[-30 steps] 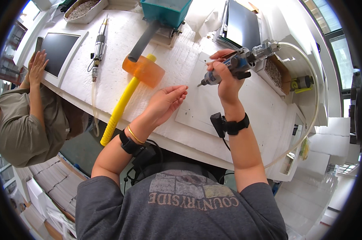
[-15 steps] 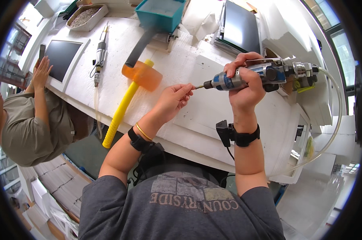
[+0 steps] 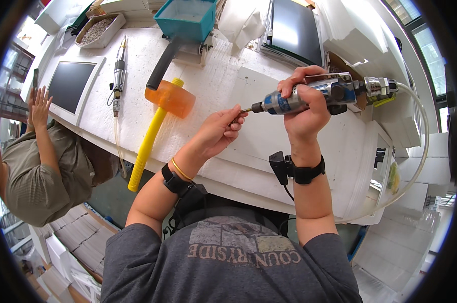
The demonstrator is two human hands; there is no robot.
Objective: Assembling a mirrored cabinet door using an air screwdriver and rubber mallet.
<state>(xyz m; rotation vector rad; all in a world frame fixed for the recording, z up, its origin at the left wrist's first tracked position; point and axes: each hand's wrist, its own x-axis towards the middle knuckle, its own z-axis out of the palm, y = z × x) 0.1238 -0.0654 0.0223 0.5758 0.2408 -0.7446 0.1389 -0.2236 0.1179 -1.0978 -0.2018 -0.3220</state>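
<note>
My right hand (image 3: 310, 112) grips an air screwdriver (image 3: 285, 102) by its blue and silver body, which lies level with its bit (image 3: 246, 110) pointing left. At the bit's tip, the fingers of my left hand (image 3: 219, 132) are pinched together. Something small and dark shows between them, too small to name. Both hands are above a flat white panel (image 3: 261, 136) on the foam-covered bench. Left of my left hand rests a mallet with an orange head (image 3: 180, 102) and a yellow handle (image 3: 150, 144).
A teal bin (image 3: 185, 20) and a black handle (image 3: 163, 65) are beyond the mallet. Farther left lie a second air tool (image 3: 118, 81), a dark-centred frame (image 3: 72, 86) and a tray of small parts (image 3: 101, 30). Dark panels (image 3: 294, 33) are stacked behind; a hose (image 3: 424, 121) curves right. Another person (image 3: 41, 166) stands left.
The bench things have shifted slightly left in view. My left fingers have curled a little more at the bit's tip. The other person's hands have moved in view.
</note>
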